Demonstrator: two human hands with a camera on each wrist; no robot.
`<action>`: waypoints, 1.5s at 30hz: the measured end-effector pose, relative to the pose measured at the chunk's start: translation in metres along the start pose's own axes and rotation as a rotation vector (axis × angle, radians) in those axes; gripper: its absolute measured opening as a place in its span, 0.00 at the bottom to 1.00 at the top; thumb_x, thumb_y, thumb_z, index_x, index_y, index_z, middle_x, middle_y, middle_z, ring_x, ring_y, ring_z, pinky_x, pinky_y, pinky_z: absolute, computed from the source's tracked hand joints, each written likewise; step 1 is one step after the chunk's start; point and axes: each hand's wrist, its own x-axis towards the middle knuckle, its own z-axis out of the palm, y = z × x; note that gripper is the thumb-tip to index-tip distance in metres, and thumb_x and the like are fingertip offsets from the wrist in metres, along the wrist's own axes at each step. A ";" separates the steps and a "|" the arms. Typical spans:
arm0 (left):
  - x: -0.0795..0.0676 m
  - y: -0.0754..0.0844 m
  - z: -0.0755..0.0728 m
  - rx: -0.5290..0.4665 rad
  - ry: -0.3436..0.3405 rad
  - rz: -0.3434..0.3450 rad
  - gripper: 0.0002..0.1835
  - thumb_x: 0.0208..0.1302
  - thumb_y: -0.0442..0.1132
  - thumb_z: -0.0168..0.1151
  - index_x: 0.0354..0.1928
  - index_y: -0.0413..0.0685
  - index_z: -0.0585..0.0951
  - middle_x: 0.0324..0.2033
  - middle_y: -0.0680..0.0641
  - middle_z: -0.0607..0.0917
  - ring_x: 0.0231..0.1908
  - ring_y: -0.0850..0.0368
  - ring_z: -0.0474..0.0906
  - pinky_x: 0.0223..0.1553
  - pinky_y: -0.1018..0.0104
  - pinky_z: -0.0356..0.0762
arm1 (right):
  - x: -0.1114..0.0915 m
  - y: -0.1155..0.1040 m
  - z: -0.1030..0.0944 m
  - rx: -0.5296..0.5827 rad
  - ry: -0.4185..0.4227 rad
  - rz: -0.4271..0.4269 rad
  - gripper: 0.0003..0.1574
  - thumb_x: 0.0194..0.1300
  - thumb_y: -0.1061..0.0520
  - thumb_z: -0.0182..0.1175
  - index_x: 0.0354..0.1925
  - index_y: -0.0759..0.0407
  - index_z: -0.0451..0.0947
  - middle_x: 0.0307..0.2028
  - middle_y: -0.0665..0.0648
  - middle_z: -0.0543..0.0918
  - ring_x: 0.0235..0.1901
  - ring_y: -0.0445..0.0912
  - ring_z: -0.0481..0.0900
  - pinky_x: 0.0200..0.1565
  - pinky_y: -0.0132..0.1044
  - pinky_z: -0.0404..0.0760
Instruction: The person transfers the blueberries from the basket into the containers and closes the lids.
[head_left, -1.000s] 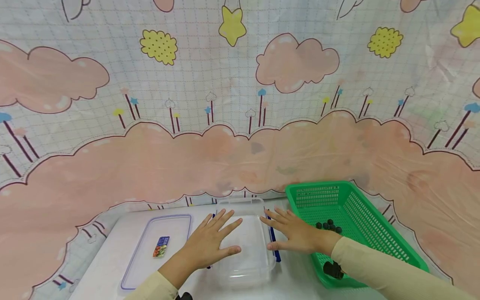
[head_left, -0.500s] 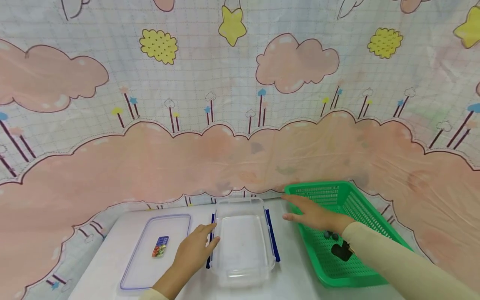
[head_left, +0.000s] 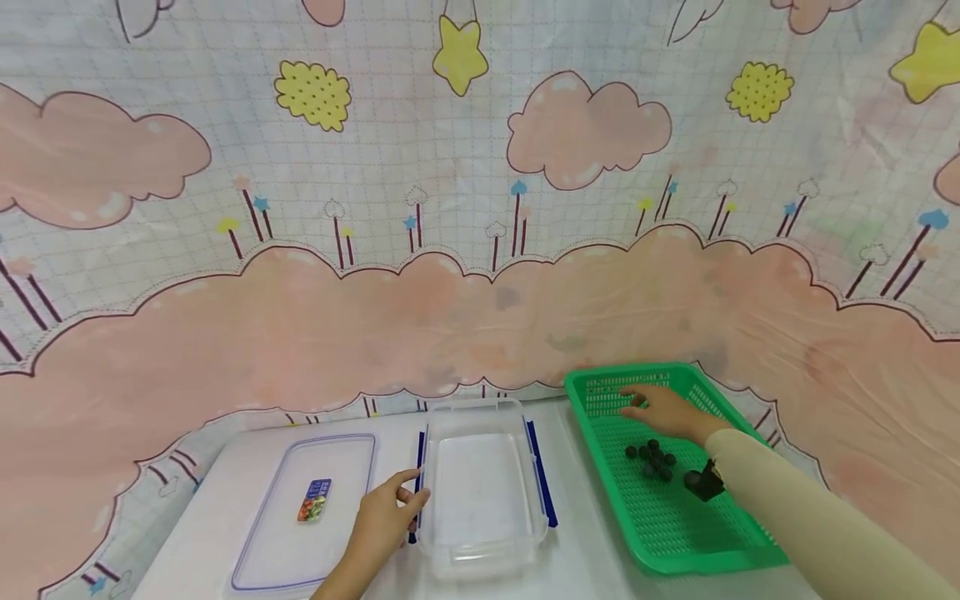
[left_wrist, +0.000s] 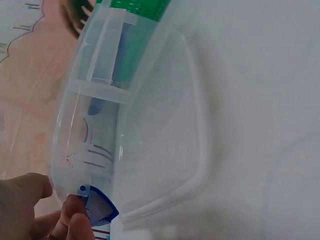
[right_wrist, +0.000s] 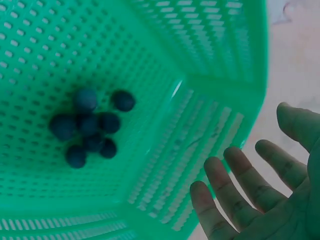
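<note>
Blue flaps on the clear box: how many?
2 on the clear box: the left flap, partly behind the left hand in the head view; the right flap, on the side facing the green basket.

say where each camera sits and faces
Head: on the head, facing forward and down at the table; left hand and right hand show.
Left wrist: on that wrist, facing the clear box; both hands partly show.
Right wrist: on that wrist, facing the green basket; right hand shows.
Head and right wrist share the dark balls.

Room above dark balls (head_left: 656,459) (basket (head_left: 678,525) around)
</note>
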 end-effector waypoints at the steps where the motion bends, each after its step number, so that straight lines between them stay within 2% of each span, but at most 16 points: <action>1: 0.000 -0.001 0.000 -0.036 -0.002 -0.017 0.23 0.65 0.40 0.64 0.60 0.37 0.77 0.26 0.52 0.79 0.15 0.62 0.73 0.13 0.68 0.74 | 0.000 0.003 0.000 0.001 0.008 0.011 0.32 0.73 0.51 0.55 0.65 0.72 0.67 0.52 0.72 0.78 0.52 0.65 0.77 0.48 0.57 0.79; 4: 0.000 -0.005 0.000 -0.117 0.006 -0.049 0.23 0.65 0.40 0.64 0.60 0.36 0.77 0.27 0.51 0.79 0.14 0.62 0.73 0.13 0.66 0.76 | 0.000 0.014 0.000 -0.011 0.031 0.029 0.29 0.73 0.53 0.54 0.62 0.74 0.68 0.51 0.72 0.78 0.49 0.64 0.78 0.46 0.57 0.80; 8: -0.001 -0.009 0.004 -0.161 0.018 -0.064 0.23 0.65 0.40 0.64 0.59 0.37 0.77 0.26 0.51 0.79 0.13 0.62 0.72 0.13 0.66 0.76 | -0.006 0.029 0.000 -0.015 0.041 0.042 0.25 0.73 0.57 0.53 0.60 0.75 0.70 0.51 0.74 0.78 0.49 0.66 0.77 0.45 0.56 0.80; 11: -0.002 -0.011 0.007 -0.205 0.007 -0.070 0.24 0.65 0.40 0.64 0.61 0.36 0.76 0.26 0.51 0.78 0.15 0.62 0.72 0.14 0.64 0.78 | -0.012 0.040 -0.001 -0.012 0.042 0.044 0.23 0.71 0.60 0.52 0.57 0.77 0.72 0.51 0.77 0.77 0.50 0.69 0.76 0.45 0.57 0.80; 17: -0.004 -0.010 0.009 -0.285 -0.004 -0.103 0.26 0.66 0.38 0.62 0.65 0.39 0.74 0.28 0.48 0.76 0.19 0.60 0.73 0.18 0.61 0.82 | -0.018 0.055 0.004 -0.004 0.070 0.066 0.22 0.70 0.61 0.54 0.54 0.77 0.74 0.51 0.78 0.77 0.49 0.69 0.77 0.43 0.57 0.81; 24: -0.005 -0.009 0.008 -0.310 0.005 -0.129 0.26 0.65 0.38 0.63 0.65 0.40 0.74 0.29 0.48 0.76 0.19 0.60 0.73 0.18 0.60 0.82 | -0.019 0.065 0.018 0.013 0.070 0.112 0.21 0.69 0.60 0.56 0.51 0.78 0.76 0.47 0.76 0.79 0.45 0.67 0.79 0.41 0.57 0.81; 34: -0.005 -0.007 0.008 -0.335 0.010 -0.136 0.26 0.66 0.38 0.63 0.64 0.39 0.74 0.28 0.48 0.76 0.19 0.60 0.72 0.18 0.61 0.82 | -0.015 0.080 0.032 -0.004 0.074 0.165 0.22 0.70 0.58 0.55 0.52 0.76 0.76 0.50 0.78 0.77 0.47 0.70 0.77 0.45 0.60 0.79; 45: -0.005 -0.007 0.010 -0.304 0.006 -0.153 0.25 0.65 0.39 0.63 0.63 0.41 0.75 0.22 0.50 0.75 0.12 0.62 0.69 0.14 0.68 0.76 | -0.012 0.076 0.044 -0.020 0.065 0.194 0.21 0.70 0.58 0.56 0.50 0.77 0.76 0.47 0.77 0.79 0.46 0.70 0.77 0.44 0.59 0.80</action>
